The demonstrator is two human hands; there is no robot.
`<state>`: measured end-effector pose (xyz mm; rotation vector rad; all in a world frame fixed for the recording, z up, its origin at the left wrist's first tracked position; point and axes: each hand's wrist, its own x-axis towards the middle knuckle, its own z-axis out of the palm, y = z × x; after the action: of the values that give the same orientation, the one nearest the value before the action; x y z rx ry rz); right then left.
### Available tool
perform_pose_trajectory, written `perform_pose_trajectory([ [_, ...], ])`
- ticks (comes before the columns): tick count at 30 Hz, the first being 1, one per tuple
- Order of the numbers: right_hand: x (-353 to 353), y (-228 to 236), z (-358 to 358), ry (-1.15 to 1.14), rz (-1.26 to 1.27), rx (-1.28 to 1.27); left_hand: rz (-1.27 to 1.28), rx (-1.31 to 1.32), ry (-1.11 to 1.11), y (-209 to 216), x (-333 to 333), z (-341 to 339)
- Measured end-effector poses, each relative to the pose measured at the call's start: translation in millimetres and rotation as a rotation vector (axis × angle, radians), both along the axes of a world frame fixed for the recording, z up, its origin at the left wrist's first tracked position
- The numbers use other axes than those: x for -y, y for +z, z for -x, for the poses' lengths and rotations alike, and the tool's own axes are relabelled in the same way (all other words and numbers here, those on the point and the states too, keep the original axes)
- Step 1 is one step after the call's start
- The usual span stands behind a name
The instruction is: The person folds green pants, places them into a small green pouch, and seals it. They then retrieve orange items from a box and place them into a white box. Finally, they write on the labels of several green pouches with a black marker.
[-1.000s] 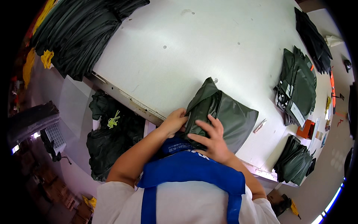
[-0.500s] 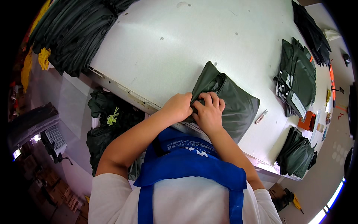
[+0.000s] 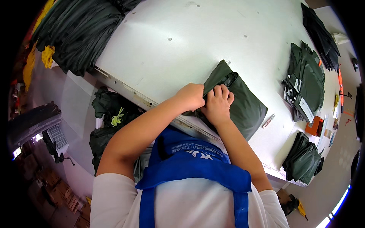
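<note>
A dark green bundle of thin, slick fabric, folded like a flat pouch, lies at the near edge of the white table. My left hand is closed on its left edge, the fingers wrapped round the cloth and partly hidden. Close beside it, my right hand has its fingers bent into the folds at the bundle's near left part, gripping the fabric. What lies inside the folds cannot be seen. Just right of the bundle rests a small pair of thread snips.
A tall pile of dark green fabric pieces covers the far left corner. Folded green bundles with white labels, an orange box and another green stack line the right side. Below the table's left edge hangs dark cloth with yellow-green ties.
Both hands have shifted slightly up and right, still on the bundle. The right fingers are now drawn closer together. The view has also moved a little.
</note>
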<state>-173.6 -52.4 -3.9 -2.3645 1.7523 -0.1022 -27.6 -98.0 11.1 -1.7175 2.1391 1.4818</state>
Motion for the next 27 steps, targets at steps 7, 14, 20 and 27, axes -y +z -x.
perform_pose_trajectory([
  [7, -11, -10, -1, 0.007, -0.037, -0.053, 0.122, 0.016, -0.088, 12, -8, 9],
  [14, 4, 11, 55, 0.003, 0.093, 0.334, 0.467, -0.08, 0.165, -13, -29, 21],
  [20, 4, 4, 37, 0.114, -0.199, -0.066, 0.477, -0.201, 0.22, -26, -21, 45],
  [27, 21, -25, 61, -0.007, -0.147, 0.567, 0.366, -0.237, 0.221, -45, -15, 56],
])
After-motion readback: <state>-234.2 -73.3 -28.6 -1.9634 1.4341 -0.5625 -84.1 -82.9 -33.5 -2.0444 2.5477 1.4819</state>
